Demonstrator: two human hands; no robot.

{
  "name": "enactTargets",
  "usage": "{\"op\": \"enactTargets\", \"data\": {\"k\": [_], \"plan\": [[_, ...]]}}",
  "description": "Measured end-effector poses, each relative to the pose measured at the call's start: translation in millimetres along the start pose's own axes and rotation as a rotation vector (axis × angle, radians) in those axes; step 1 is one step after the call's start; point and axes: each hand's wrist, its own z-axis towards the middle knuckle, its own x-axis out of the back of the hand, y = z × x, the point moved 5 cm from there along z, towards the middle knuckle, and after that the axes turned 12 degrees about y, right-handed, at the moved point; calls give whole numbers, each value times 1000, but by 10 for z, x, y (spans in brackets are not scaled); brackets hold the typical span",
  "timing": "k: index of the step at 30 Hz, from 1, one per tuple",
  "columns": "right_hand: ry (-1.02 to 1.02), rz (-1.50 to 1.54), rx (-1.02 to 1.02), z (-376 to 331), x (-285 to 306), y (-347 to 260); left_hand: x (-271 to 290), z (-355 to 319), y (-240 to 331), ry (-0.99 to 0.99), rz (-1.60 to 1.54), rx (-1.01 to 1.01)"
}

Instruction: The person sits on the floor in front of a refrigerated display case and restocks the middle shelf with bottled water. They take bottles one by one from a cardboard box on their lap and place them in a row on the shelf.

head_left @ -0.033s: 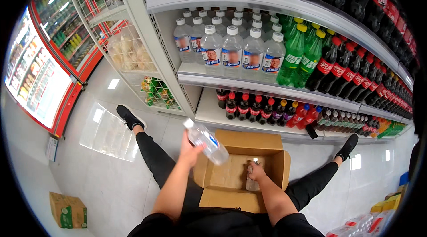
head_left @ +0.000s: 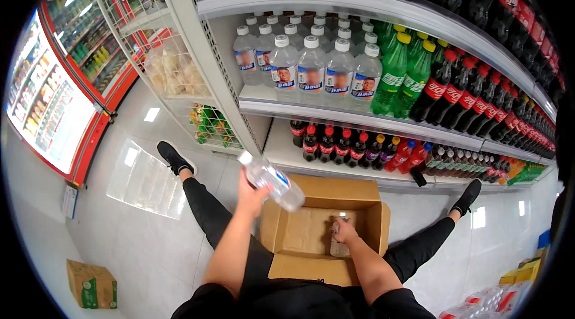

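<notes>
My left hand is closed round a large clear plastic bottle with a white cap and a blue label. It holds the bottle tilted above the left edge of an open cardboard box. Inside the box, my right hand is wrapped round a smaller clear bottle with a white cap. That bottle stands or leans near the box's right side; my fingers hide its middle. The box sits on the floor between my legs.
In front, a shelf bears rows of clear bottles, green bottles and dark cola bottles. Smaller bottles line the bottom shelf. A wire rack and red-framed coolers stand left. A carton sits lower left.
My left hand has shifted slightly left and up with the large bottle. My right hand and the smaller bottle have hardly moved.
</notes>
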Motion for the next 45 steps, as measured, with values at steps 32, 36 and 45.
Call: {"op": "enactTargets", "data": {"k": [32, 36, 45], "plan": [[747, 400, 248, -1487, 755, -1469, -969, 144, 479, -94, 840, -977], [785, 495, 215, -1513, 731, -1459, -771, -1170, -914, -772, 869, -161], [806, 426, 99, -1486, 707, -1309, -477, -1531, -1697, -896, 809, 219]]}}
